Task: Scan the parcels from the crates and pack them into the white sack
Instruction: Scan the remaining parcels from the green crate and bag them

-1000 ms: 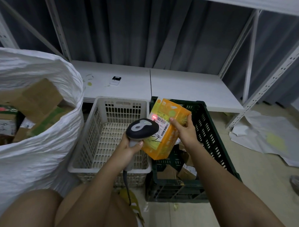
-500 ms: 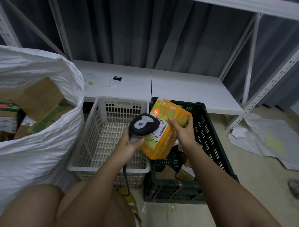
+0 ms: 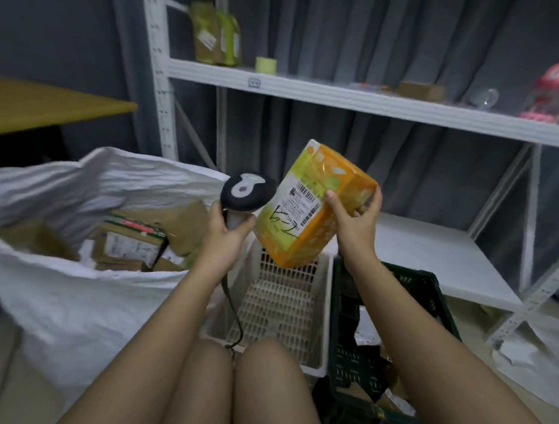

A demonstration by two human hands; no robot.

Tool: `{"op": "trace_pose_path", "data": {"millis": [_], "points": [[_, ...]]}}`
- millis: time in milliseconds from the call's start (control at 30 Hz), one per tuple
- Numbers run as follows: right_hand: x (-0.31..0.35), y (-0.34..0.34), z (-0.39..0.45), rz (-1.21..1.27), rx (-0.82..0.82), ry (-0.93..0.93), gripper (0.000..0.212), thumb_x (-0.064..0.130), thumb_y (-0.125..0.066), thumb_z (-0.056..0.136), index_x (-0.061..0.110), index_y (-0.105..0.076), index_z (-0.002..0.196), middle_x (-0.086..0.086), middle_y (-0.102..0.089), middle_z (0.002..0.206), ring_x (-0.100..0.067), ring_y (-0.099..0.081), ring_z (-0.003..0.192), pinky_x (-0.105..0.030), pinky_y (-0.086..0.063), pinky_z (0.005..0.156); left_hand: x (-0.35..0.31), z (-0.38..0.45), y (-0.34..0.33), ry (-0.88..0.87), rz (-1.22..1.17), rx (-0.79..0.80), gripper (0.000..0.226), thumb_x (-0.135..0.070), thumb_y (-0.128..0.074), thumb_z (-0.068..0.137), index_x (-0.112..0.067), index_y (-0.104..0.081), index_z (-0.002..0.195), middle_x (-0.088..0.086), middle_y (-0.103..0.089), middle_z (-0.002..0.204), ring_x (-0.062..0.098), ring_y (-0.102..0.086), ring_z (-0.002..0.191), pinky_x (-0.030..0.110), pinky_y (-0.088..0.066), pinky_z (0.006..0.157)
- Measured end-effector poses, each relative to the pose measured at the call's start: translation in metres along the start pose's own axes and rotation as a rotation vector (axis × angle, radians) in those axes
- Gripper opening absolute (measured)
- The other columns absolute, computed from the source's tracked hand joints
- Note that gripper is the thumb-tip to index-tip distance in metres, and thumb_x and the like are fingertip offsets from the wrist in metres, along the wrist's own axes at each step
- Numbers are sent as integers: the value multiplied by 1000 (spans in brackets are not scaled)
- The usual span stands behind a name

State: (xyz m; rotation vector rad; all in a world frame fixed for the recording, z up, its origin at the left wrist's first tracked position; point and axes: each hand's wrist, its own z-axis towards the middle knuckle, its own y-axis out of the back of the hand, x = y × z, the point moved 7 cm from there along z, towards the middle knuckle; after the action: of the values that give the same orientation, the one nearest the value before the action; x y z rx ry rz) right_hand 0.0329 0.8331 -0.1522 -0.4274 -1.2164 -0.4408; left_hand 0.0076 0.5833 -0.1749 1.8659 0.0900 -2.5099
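Observation:
My right hand (image 3: 357,221) grips an orange and yellow parcel (image 3: 316,203), tilted, with its white barcode label facing me, lifted above the white crate (image 3: 320,306). My left hand (image 3: 223,236) holds a black and grey barcode scanner (image 3: 247,192) just left of the parcel, its head close to the label. The white sack (image 3: 83,303) stands open at the left with several cardboard parcels (image 3: 132,244) inside. The dark green crate (image 3: 416,289) sits right of the white crate with a few parcels at its bottom.
A white metal shelf rack (image 3: 363,99) stands behind, its upper shelf carrying green packets, a tape roll, a small box and a pink item. A low white shelf (image 3: 433,253) lies behind the crates. A wooden tabletop (image 3: 43,103) is at far left. White paper lies on the floor at right.
The view has swung up and left. Both hands rose, lifting the parcel and scanner above the white crate toward the sack. The red scan light on the label is gone.

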Motion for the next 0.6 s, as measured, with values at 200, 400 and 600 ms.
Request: {"op": "trace_pose_path", "data": {"millis": [200, 400, 600], "points": [[35, -116, -25, 133, 117, -33, 113, 49, -79, 74, 39, 2, 152, -2, -39, 149, -23, -47, 130, -49, -41, 106, -44, -3, 118, -85, 84, -194, 42, -19, -69, 85, -30, -46, 118, -10, -59, 112, 6, -58, 100, 15, -45, 82], [9, -235, -49, 42, 308, -38, 122, 45, -83, 70, 37, 7, 152, -2, -29, 156, -23, -38, 138, -51, -35, 112, -34, -4, 221, -27, 124, -352, 47, -18, -67, 87, -30, -43, 126, -6, -55, 123, 14, -54, 112, 33, -43, 94], [-62, -327, -59, -286, 575, -95, 114, 56, -77, 72, 39, 3, 152, -6, -32, 155, -33, -38, 137, -58, -38, 108, 2, 3, 266, 34, 162, -415, 43, -24, -66, 87, -37, -43, 121, -11, -58, 121, 12, -55, 114, 29, -43, 91]]}}
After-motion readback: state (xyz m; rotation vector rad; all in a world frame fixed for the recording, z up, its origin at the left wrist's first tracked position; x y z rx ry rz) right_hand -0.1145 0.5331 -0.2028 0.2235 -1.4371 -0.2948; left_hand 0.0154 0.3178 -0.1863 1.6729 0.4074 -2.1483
